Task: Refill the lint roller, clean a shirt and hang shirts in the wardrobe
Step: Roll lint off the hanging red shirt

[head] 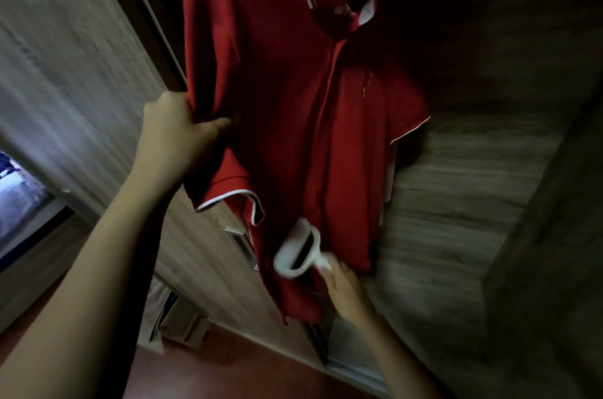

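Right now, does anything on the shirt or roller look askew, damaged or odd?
Nothing stands out. The left hand grips the red polo shirt by one sleeve; the right hand holds the white lint roller against its lower front. Blur hides fine detail.

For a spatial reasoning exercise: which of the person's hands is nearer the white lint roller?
Right. The right hand grips the lint roller; the left hand holds the red shirt higher up.

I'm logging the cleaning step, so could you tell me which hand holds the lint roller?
The right hand, low in view, holds the white lint roller against the red shirt; the left hand grips the shirt's fabric instead.
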The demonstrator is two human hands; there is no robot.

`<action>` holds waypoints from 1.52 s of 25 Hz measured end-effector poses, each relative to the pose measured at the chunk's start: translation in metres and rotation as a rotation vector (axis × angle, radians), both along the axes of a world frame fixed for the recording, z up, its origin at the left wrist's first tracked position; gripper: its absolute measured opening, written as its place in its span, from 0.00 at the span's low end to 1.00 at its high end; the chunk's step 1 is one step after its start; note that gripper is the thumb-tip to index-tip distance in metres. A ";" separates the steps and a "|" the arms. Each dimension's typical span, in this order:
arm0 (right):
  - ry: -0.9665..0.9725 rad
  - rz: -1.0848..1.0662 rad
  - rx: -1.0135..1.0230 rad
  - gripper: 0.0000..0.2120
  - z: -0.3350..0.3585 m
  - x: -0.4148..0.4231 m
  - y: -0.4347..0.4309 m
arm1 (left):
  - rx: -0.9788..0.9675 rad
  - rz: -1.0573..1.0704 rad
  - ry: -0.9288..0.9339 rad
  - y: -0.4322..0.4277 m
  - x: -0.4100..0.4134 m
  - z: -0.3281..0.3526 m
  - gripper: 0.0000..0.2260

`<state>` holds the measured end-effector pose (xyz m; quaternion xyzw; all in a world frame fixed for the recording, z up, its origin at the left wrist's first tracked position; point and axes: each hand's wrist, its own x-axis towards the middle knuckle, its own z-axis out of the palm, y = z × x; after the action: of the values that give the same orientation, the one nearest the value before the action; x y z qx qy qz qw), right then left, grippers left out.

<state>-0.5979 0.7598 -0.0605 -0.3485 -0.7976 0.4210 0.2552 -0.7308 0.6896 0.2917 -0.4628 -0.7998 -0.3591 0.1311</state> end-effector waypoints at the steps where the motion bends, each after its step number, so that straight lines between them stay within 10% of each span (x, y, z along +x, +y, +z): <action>1: -0.153 0.047 -0.075 0.18 -0.024 0.011 -0.015 | 0.000 -0.002 0.011 0.000 0.001 0.000 0.14; 5: -0.307 -0.028 -0.297 0.48 -0.077 0.041 -0.036 | -0.007 -0.076 -0.010 0.001 0.005 -0.009 0.13; 11: 0.013 -0.460 -0.121 0.14 0.029 0.041 0.028 | -0.094 -0.288 0.099 0.009 0.048 -0.043 0.14; 23: -0.175 -0.932 0.227 0.16 0.153 0.158 0.022 | -0.250 -0.494 0.030 0.073 0.106 -0.141 0.18; 30: -0.251 -1.084 0.099 0.16 0.120 0.237 -0.054 | -0.637 -0.692 -0.016 0.048 0.174 -0.233 0.17; 38: -0.349 -1.140 -0.008 0.17 0.084 0.356 -0.194 | -0.650 -1.002 0.034 -0.049 0.328 -0.277 0.12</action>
<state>-0.2423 0.5662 0.0231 -0.7868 -0.5133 0.1569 0.3048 -0.4032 0.6409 0.0150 -0.8057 -0.5509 -0.1067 -0.1896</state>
